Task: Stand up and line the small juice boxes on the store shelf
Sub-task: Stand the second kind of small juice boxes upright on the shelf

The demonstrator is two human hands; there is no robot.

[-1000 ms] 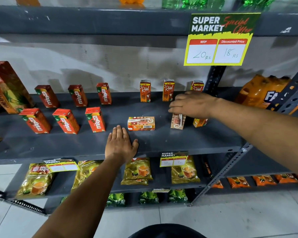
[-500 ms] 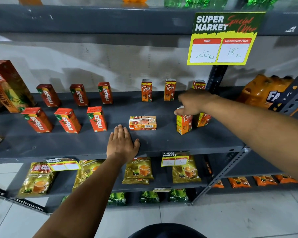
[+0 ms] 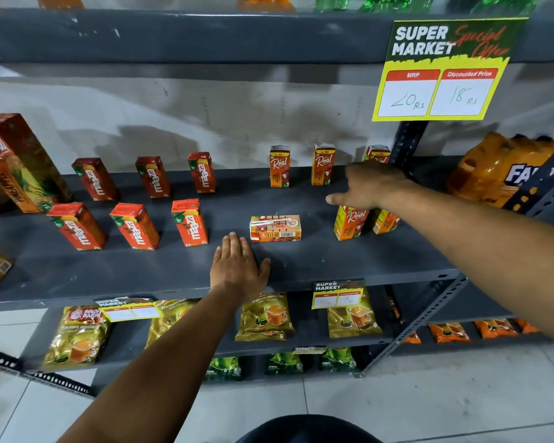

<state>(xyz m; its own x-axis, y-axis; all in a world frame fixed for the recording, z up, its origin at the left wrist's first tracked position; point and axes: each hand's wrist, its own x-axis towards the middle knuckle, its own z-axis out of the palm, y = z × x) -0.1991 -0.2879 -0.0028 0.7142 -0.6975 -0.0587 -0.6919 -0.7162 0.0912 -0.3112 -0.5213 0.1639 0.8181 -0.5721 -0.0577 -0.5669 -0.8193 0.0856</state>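
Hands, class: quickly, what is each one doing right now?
Left hand: open, flat on the grey metal shelf.
Right hand: open, holding nothing.

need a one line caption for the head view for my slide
Left hand flat on the shelf near a toppled juice box; right hand open above an upright one.

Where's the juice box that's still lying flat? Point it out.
In the head view the flat juice box lies on its side in the middle shelf's front row, between the upright Maaza box and the upright Real box, just beyond the left hand.
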